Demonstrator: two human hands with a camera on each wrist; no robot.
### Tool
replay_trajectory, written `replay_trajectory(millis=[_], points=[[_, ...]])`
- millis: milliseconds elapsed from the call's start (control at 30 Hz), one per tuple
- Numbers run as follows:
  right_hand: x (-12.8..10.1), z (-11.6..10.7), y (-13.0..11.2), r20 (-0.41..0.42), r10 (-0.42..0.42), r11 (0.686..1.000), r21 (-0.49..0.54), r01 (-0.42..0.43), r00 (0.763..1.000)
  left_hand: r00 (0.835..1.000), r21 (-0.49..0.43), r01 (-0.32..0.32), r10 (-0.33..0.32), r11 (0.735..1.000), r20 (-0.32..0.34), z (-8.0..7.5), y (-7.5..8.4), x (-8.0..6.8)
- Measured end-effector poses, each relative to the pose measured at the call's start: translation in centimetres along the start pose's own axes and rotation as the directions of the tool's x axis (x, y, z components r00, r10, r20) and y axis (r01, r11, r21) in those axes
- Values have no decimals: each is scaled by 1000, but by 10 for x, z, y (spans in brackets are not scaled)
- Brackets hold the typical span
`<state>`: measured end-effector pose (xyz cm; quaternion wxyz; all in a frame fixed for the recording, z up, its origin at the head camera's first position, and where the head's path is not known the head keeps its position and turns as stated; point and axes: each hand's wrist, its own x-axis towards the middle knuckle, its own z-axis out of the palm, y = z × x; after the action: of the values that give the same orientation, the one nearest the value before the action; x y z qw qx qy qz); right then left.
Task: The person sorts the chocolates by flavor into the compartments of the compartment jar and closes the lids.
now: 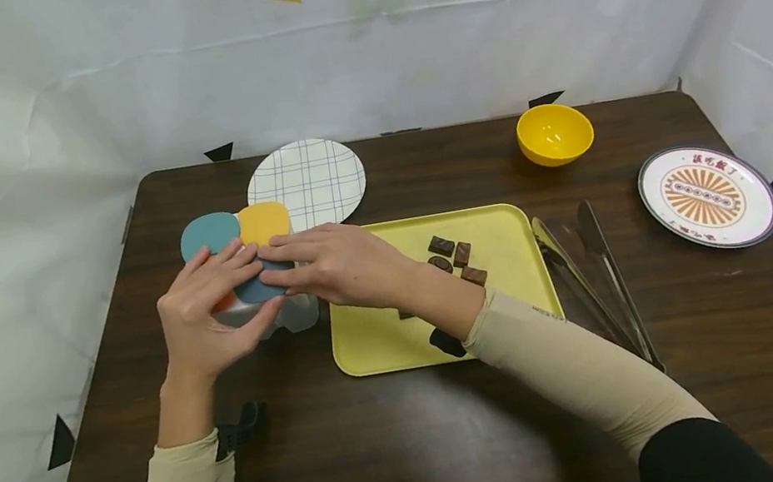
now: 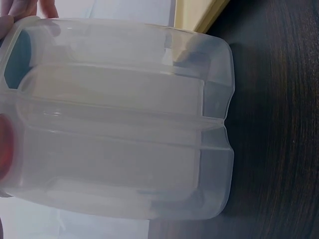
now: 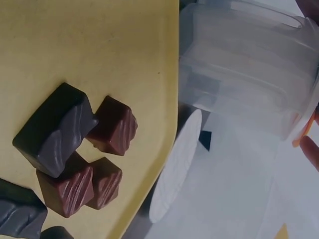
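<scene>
Translucent plastic formed the body of the container [image 1: 303, 315], which I saw standing upright on the dark wooden table [image 1: 391, 459], just left of the yellow tray [image 1: 373, 348] and in front of the checked plate [image 1: 306, 174]. Its top bore a teal lid [image 1: 209, 234], a yellow lid [image 1: 264, 221], a blue lid [image 1: 256, 290] and an orange-red lid [image 1: 223, 303] (that last one mostly hidden from me by a hand). On my head feed both hands met over the blue lid. The left hand [image 1: 207, 303] lay with its fingers extended on the lid, the thumb spread apart near the lid's front edge. The right hand [image 1: 341, 265] reached across the tray, its fingers nearly straight and touching the same lid. Chocolate-like pieces [image 3: 55, 129] sat clustered on the tray, some ridged on top. Further right I made out long tongs [image 1: 615, 272], a yellow bowl [image 1: 555, 134] and a printed plate [image 1: 706, 199].
</scene>
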<state>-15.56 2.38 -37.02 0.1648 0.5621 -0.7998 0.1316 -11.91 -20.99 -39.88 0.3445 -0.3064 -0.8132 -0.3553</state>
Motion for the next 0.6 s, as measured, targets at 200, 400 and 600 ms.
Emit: replay_trajectory(millis=[200,400,600], points=[[-1,1,3,-2,-30,999,-18,30,1000,1000,-11,-23,22,1000,-21,3,-1,-1],[1,0,6,-12,-49,999,8,49,999,998,-12,-39,38,999,-47,5,-3,0],[3,0,7,9,-64,998,-1,64,998,997,-7,-49,49,999,-63,5,-3,-1]])
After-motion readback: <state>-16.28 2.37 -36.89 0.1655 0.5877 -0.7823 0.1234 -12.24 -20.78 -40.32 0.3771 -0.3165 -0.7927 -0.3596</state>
